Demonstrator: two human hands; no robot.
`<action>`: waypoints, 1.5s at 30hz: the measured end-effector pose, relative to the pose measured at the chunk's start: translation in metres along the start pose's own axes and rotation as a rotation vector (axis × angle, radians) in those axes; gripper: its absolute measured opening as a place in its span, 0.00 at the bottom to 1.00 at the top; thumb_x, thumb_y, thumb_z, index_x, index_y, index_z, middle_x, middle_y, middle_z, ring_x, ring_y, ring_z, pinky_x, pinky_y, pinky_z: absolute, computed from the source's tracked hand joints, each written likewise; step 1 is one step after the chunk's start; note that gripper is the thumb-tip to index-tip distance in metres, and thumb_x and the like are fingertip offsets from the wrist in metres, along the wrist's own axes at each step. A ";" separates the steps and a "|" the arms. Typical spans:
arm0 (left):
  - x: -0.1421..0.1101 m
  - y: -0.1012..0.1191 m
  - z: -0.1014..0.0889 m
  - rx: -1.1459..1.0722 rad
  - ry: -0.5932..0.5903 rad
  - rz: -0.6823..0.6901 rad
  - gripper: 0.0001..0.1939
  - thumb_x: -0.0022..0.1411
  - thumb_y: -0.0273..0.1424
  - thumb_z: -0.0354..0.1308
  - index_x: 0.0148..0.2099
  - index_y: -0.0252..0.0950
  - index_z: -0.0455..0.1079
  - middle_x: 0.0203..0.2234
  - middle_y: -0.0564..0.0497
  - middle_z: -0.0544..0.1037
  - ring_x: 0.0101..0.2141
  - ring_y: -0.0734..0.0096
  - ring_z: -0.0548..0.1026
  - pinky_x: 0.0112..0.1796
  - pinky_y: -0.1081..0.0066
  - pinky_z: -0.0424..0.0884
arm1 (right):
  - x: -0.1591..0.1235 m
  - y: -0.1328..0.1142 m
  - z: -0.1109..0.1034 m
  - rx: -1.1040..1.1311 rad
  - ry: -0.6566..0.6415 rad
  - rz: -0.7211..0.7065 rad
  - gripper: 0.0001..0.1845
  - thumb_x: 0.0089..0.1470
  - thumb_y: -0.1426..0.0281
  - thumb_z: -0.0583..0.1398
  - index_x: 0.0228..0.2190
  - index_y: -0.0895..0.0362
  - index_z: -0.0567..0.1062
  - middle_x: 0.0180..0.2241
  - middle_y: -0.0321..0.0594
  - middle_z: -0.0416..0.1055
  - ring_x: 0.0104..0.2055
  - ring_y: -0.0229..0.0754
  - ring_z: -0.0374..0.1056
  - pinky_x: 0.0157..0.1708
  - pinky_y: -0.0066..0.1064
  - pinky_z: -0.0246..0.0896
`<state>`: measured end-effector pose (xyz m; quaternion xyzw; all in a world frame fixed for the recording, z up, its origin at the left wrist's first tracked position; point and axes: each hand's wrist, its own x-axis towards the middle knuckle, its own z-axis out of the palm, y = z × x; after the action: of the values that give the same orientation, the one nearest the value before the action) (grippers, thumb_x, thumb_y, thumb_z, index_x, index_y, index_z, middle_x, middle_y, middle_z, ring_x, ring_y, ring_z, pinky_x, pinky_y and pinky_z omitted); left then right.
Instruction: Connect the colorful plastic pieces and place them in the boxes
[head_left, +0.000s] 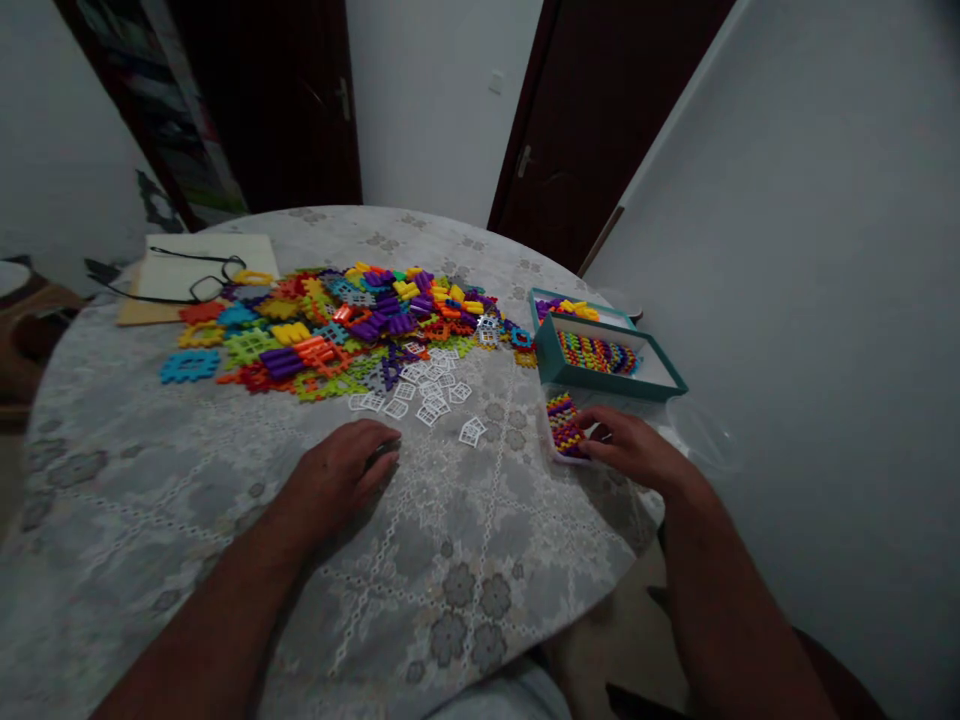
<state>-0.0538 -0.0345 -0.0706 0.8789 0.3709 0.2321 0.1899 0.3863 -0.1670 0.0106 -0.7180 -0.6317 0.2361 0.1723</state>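
My left hand [341, 475] rests on the tablecloth with its fingers loosely bent and the thumb a little apart, holding nothing. In front of it lie several small white window-shaped plastic pieces [431, 385]. My right hand [630, 445] is at the right side of a small clear plastic box [559, 458] filled with rows of coloured ridged plastic pieces [562, 425]. Its thumb and fingers curl in at the pieces. Whatever sits between those fingertips is too small to make out.
A big heap of coloured interlocking plastic pieces [330, 330] spreads over the middle of the table. Behind the clear box stand a teal box [551, 360] with more pieces and a teal lid [536, 300]. Eyeglasses [206, 290] lie on papers [169, 265]. A clear lid [705, 435] is near the wall.
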 end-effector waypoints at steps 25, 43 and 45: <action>0.000 0.012 -0.003 -0.022 0.021 -0.004 0.12 0.75 0.34 0.53 0.51 0.38 0.77 0.47 0.43 0.83 0.50 0.56 0.80 0.54 0.56 0.76 | 0.069 -0.114 0.120 -0.241 -0.003 -0.093 0.08 0.63 0.65 0.66 0.41 0.55 0.76 0.45 0.48 0.73 0.48 0.48 0.72 0.47 0.33 0.61; -0.002 0.015 -0.003 -0.041 0.028 -0.012 0.12 0.75 0.33 0.53 0.51 0.38 0.77 0.49 0.42 0.83 0.50 0.56 0.80 0.55 0.58 0.75 | 0.073 -0.096 0.123 -0.115 0.065 -0.123 0.10 0.56 0.64 0.66 0.33 0.53 0.71 0.37 0.40 0.72 0.41 0.46 0.69 0.40 0.32 0.59; -0.002 0.016 -0.004 -0.045 0.026 -0.015 0.12 0.75 0.33 0.54 0.51 0.38 0.77 0.49 0.42 0.83 0.50 0.56 0.80 0.55 0.58 0.75 | 0.070 -0.098 0.122 -0.121 0.056 -0.136 0.09 0.57 0.64 0.65 0.32 0.53 0.70 0.36 0.39 0.72 0.40 0.46 0.68 0.40 0.33 0.58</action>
<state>-0.0482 -0.0456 -0.0598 0.8685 0.3745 0.2506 0.2064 0.2443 -0.0897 -0.0457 -0.6890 -0.6868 0.1653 0.1620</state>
